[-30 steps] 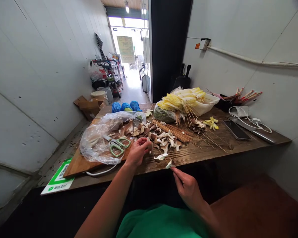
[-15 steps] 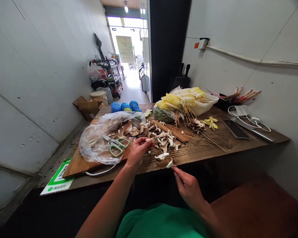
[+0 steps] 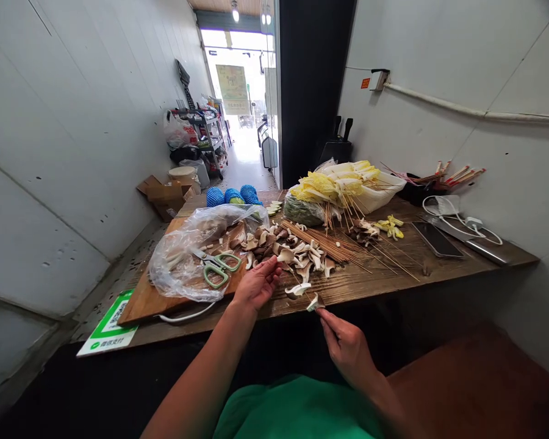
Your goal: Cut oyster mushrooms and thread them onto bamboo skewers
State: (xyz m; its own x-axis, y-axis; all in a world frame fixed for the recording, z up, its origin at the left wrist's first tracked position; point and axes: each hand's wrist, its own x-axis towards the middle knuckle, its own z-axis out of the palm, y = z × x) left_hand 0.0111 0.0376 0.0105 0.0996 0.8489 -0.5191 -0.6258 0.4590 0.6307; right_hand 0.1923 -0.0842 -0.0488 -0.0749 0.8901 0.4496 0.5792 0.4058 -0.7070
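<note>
My right hand [image 3: 350,344] is closed on a thin bamboo skewer, mostly hidden by the fingers and mushroom. Two pieces of oyster mushroom sit on it: one [image 3: 316,302] right at my fingertips, another [image 3: 298,290] further up. My left hand [image 3: 258,285] has its fingers curled, the tips pinching the edge of a pale mushroom piece [image 3: 285,256] near the skewer's far end. Whether the skewer passes through that piece I cannot tell. Just beyond lies a pile of torn mushrooms [image 3: 311,251], beside a bundle of bare skewers [image 3: 320,241].
Green-handled scissors [image 3: 217,268] lie on a clear plastic bag [image 3: 174,268] over a wooden board [image 3: 135,305]. Skewered cabbage [image 3: 320,186] fills a white basket [image 3: 387,192] at the back. Finished-looking mushroom skewers [image 3: 365,231], a phone [image 3: 437,239] and a knife [image 3: 485,251] lie rightward.
My left hand has shifted slightly down, and its fingers cover less of the pale mushroom piece. My right hand and the skewer stay nearly still. The view has moved a little.
</note>
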